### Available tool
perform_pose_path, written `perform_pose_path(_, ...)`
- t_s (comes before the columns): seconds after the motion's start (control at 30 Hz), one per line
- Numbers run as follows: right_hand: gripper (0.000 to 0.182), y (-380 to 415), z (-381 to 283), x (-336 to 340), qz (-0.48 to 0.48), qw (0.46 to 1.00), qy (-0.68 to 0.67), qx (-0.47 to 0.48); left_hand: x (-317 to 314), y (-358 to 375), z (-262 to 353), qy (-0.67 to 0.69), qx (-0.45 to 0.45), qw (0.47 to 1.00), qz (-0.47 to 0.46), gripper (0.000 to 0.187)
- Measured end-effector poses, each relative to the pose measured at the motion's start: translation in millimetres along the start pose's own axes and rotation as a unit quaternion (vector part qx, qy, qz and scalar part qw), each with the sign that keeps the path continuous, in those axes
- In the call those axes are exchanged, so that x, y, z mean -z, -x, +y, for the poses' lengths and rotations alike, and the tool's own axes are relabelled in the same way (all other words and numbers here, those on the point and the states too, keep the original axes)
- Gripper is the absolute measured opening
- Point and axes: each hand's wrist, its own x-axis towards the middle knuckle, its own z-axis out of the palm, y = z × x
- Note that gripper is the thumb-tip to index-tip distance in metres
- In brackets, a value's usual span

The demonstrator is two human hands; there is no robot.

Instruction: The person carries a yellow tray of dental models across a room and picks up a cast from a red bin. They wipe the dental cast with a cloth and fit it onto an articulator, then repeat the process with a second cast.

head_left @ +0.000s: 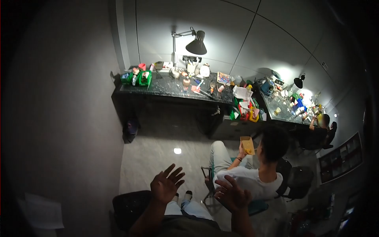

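My left hand is raised in front of me with the fingers spread and nothing in it. My right hand is also up, fingers apart and empty, just in front of a seated person's back. Both hands hover over my knees and the floor. A person in a white shirt sits on a chair just ahead on the right and holds a brown cardboard box.
A dark worktop along the far wall carries green bins, small tools and a black desk lamp. A second cluttered bench stands at the right, where another person sits. A black chair stands at my left.
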Motion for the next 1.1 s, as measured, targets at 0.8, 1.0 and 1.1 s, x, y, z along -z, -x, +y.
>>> perform_pose_path(0.8, 0.083, 506, -38, -83, 0.126, 0.952, 0.05, 0.273, -36, 187, -348, 0.015, 0.323, 0.946, -0.011, 0.053)
perform_pose_path(1.0, 0.079, 616, 3, -102, 0.189, 0.858, 0.065, 0.473, -68, 190, -451, -0.048, 0.475, 0.877, -0.049, 0.054)
perform_pose_path(1.1, 0.08, 644, 21, -114, 0.222, 0.82, 0.066, 0.524, -80, 188, -510, -0.053, 0.524, 0.848, -0.06, 0.054)
